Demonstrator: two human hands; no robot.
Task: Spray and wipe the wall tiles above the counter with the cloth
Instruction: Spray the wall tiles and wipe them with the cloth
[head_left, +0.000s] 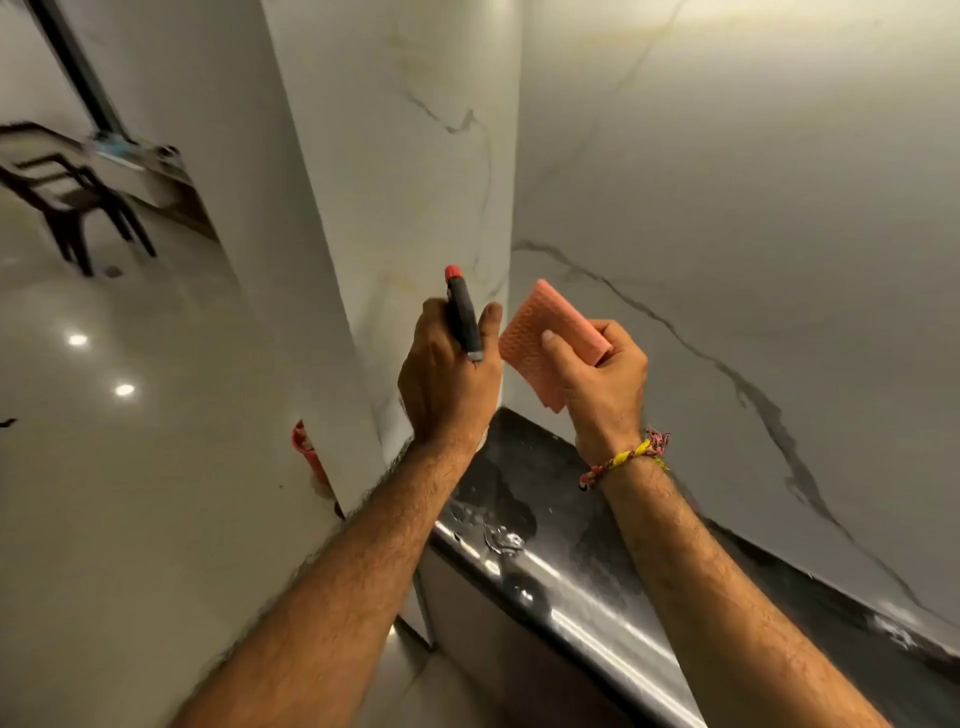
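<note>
My left hand (447, 374) grips a spray bottle; only its dark nozzle head with a red tip (462, 312) shows above my fingers, pointing up at the white marble wall tiles (415, 182). The bottle's body is hidden behind the hand. Just to the right, my right hand (597, 379) pinches a folded pink cloth (540, 332) between thumb and fingers, held in the air near the corner where the two tiled walls meet. The cloth is close to the wall; I cannot tell whether it touches the tiles. A black counter (545, 519) lies below both hands.
The counter's shiny front edge (597, 623) runs down to the right, with wet drops on the dark top. A red object (306, 452) peeks out behind the wall's left end. A dark chair (72, 202) stands on the glossy floor at far left.
</note>
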